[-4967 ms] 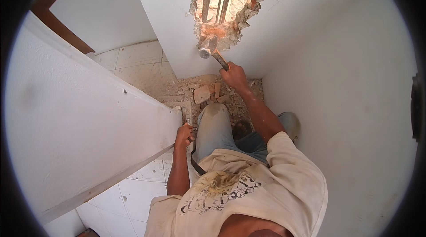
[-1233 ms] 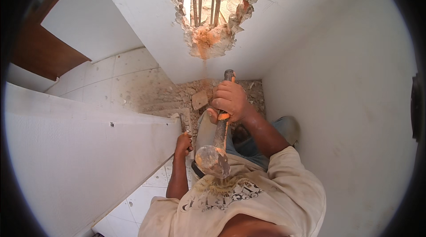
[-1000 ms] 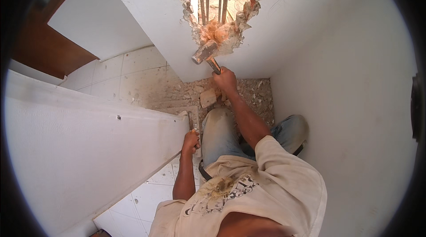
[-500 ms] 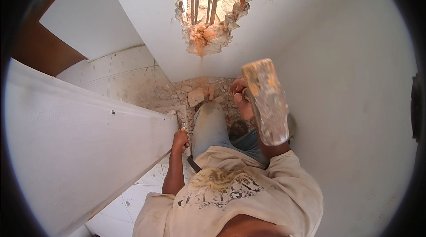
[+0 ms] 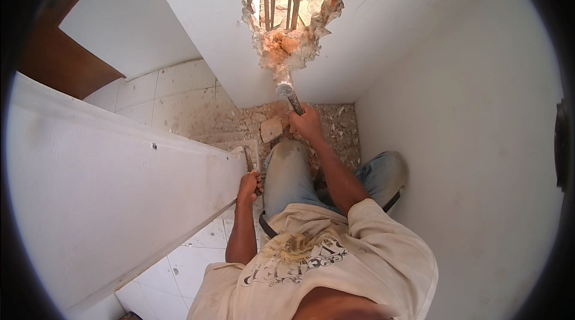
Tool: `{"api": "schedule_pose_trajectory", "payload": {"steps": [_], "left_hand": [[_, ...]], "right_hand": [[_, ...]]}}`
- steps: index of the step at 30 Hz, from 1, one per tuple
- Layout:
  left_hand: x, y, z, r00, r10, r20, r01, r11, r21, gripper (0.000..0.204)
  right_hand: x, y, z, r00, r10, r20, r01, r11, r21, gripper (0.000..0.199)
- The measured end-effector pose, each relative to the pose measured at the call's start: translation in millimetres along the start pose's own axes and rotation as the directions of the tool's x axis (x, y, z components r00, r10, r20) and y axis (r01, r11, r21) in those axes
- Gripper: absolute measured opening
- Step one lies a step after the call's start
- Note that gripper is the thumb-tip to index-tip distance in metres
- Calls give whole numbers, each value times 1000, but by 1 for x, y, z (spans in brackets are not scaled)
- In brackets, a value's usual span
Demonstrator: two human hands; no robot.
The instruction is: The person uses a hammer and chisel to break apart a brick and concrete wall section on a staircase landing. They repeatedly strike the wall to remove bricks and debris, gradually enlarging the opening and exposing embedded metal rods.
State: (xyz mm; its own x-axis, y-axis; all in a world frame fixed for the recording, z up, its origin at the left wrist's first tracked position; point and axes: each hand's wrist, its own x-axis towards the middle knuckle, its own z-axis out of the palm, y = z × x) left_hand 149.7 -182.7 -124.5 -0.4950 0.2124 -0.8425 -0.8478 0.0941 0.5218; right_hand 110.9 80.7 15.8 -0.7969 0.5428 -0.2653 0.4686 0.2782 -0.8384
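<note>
A right hand (image 5: 306, 121) gripped a hammer (image 5: 294, 102) by its handle, apparently for leverage, below a jagged wall opening (image 5: 309, 44), while the left hand (image 5: 250, 186) curled closed, its contents unclear.

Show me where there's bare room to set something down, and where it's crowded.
Mostly free, though spotted: floor tiles between white panel and left forearm. Likewise dustier tiles between that panel and the holed wall. Crowded: the rubble between that wall and the legs.
</note>
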Motion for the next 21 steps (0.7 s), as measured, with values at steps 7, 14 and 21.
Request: {"api": "schedule_pose_trajectory", "payload": {"steps": [7,14,21], "left_hand": [[-45,43,73,961,259,99,-255,965,-54,38],[-113,148,176,806,316,500,-246,948,-204,39],[-102,196,211,770,310,557,-143,936,-322,35]], "right_hand": [[-99,33,-79,1000,31,7,-31,995,91,29],[-167,47,-95,991,135,-16,-110,869,482,13],[-176,57,-99,972,217,-89,-147,858,491,12]]}}
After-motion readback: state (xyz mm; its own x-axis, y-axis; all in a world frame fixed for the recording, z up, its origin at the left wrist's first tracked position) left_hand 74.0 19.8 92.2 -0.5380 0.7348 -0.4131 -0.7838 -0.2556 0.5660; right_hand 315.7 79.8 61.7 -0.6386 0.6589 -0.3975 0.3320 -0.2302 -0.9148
